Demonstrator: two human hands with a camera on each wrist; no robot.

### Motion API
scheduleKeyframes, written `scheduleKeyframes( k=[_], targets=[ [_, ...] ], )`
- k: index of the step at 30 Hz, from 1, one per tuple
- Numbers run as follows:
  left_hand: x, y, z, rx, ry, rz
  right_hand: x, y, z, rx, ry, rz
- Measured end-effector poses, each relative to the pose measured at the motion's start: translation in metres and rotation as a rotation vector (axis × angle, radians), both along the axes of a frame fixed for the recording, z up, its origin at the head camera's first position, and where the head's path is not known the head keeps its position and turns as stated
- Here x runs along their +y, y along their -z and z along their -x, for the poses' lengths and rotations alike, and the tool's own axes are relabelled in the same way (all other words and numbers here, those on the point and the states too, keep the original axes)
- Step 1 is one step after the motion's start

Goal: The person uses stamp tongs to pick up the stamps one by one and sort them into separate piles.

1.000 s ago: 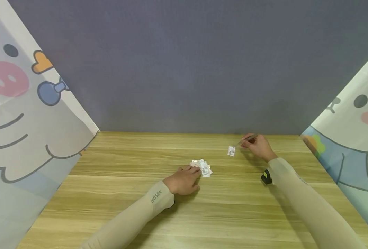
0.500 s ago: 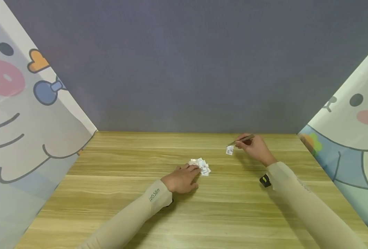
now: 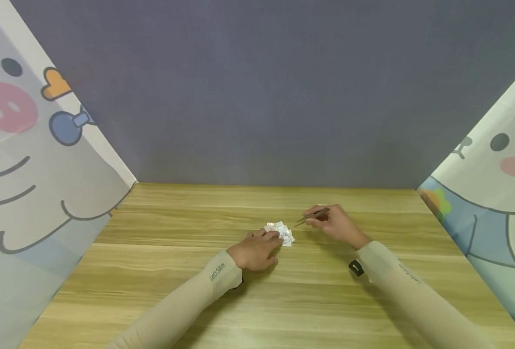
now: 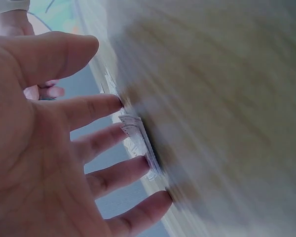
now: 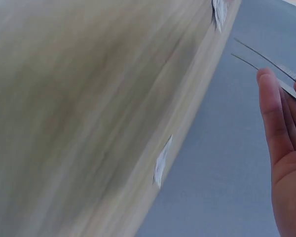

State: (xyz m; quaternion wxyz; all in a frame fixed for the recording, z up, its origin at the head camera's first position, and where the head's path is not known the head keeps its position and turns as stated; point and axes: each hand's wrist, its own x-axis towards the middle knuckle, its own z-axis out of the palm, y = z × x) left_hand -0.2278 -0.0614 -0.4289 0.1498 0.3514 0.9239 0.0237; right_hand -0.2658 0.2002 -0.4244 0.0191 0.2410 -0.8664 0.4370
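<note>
A small heap of postage stamps [image 3: 287, 235] lies mid-table, their toothed edges showing in the left wrist view [image 4: 140, 136]. On its near left side rests my left hand [image 3: 254, 253], fingers stretched out and fingertips touching the stamps and the wood. My right hand [image 3: 339, 227] pinches a pair of tweezers [image 3: 316, 214] just right of the heap. The tweezers' [image 5: 266, 59] tips stand apart with nothing between them. One single stamp [image 5: 162, 162] lies alone on the table in the right wrist view; in the head view my right hand covers most of it.
The wooden table [image 3: 187, 291] ends at a grey back panel [image 3: 257, 97]. Cartoon-printed sheets stand at the left [image 3: 65, 165] and right [image 3: 492, 213]. A black wrist camera [image 3: 356, 268] hangs under the right sleeve.
My right hand has left the single stamp and moved left and nearer with the tweezers, toward the heap. My left hand has stayed on the heap.
</note>
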Motion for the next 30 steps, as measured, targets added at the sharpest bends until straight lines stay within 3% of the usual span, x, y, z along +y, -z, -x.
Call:
scheduleKeyframes(
  k=[12, 30],
  targets=[
    [0.001, 0.002, 0.000, 0.015, 0.002, 0.025, -0.017, 0.011, 0.006, 0.003, -0.044, -0.026],
    [0.002, 0.000, 0.000, 0.025, 0.004, 0.034, -0.022, 0.006, 0.009, -0.036, -0.055, -0.068]
  ],
)
